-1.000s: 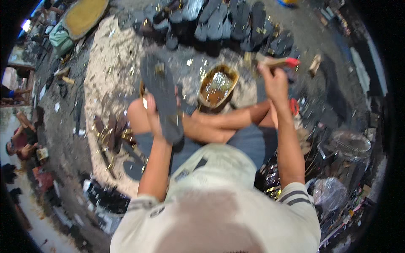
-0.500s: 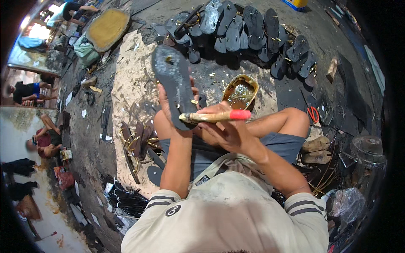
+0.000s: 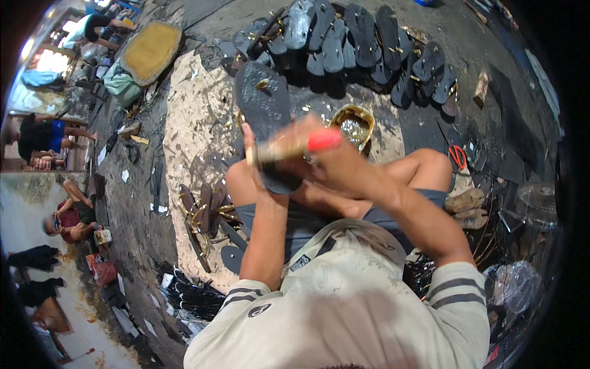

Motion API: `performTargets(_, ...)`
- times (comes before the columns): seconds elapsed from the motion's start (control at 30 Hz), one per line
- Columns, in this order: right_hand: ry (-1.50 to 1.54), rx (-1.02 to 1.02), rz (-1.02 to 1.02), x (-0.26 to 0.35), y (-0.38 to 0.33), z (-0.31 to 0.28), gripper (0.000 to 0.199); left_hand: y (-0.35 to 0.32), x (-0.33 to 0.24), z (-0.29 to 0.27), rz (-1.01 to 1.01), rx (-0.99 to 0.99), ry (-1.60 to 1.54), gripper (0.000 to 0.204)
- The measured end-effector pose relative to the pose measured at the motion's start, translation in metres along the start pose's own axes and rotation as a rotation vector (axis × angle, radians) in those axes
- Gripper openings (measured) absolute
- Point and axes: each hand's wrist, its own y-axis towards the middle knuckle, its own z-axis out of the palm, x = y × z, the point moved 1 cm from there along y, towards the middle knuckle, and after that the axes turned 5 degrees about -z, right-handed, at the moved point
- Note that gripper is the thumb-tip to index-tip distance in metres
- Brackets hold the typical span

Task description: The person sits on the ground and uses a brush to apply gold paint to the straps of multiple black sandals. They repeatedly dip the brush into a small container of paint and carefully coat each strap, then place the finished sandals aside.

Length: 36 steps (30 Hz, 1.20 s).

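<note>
My left hand (image 3: 252, 175) is closed around a black sandal sole (image 3: 260, 101), held up in front of my lap. Its upper face has a wet sheen, and a gold-coloured strap piece pokes through near the toe. In my right hand (image 3: 344, 163) is a wooden brush (image 3: 294, 147) with a red handle end, blurred by motion. The brush lies across the sole's lower half; its tip is too smeared to show whether it touches. Just beyond my right hand stands a cut-open yellowish tub (image 3: 372, 120) of shiny glue-like liquid.
Several dark soles and sandals (image 3: 335, 46) form an arc at the far side. Sandals with gold straps (image 3: 196, 209) lie left of my legs. Red-handled scissors (image 3: 458, 157), a wooden block (image 3: 482, 89) and a fan (image 3: 538, 203) are at the right. People sit at the far left.
My right hand has swept the brush left and up along the sole. The sole has shifted slightly right in view and stands more upright.
</note>
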Motion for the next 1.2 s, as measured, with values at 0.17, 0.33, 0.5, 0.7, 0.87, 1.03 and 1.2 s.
performTargets(0.17, -0.048, -0.049, 0.056, -0.044, 0.000, -0.012, 0.029, -0.006, 0.007, -0.003, 0.002, -0.050, 0.050, 0.056)
performTargets(0.33, 0.045, -0.252, 0.118, -0.025, -0.039, 0.014, 0.024, 0.003, -0.011, 0.007, 0.015, 0.004, 0.045, 0.052)
performTargets(0.5, -0.217, -0.095, 0.337, -0.025, -0.051, 0.005, 0.028, 0.001, 0.006, -0.006, -0.142, 0.039, 0.101, 0.053)
performTargets(0.7, 0.375, -0.472, 0.787, -0.006, -0.112, -0.028, 0.029, 0.067, 0.071, -0.045, -0.463, -0.057, 0.233, 0.048)
performTargets(0.87, 0.162, -0.750, 0.655, 0.010, -0.097, -0.089, 0.029, 0.190, 0.081, 0.026, -0.437, 0.139, 0.429, 0.061)
performTargets(1.03, -0.080, -0.857, 0.674, 0.009, -0.102, -0.093, 0.033, 0.203, 0.010, 0.011, -0.052, -0.152, 0.840, 0.071)
performTargets(1.2, -0.077, -0.984, 0.842, -0.044, -0.181, -0.125, 0.033, 0.090, -0.119, -0.073, 0.111, -0.136, 0.919, 0.041)
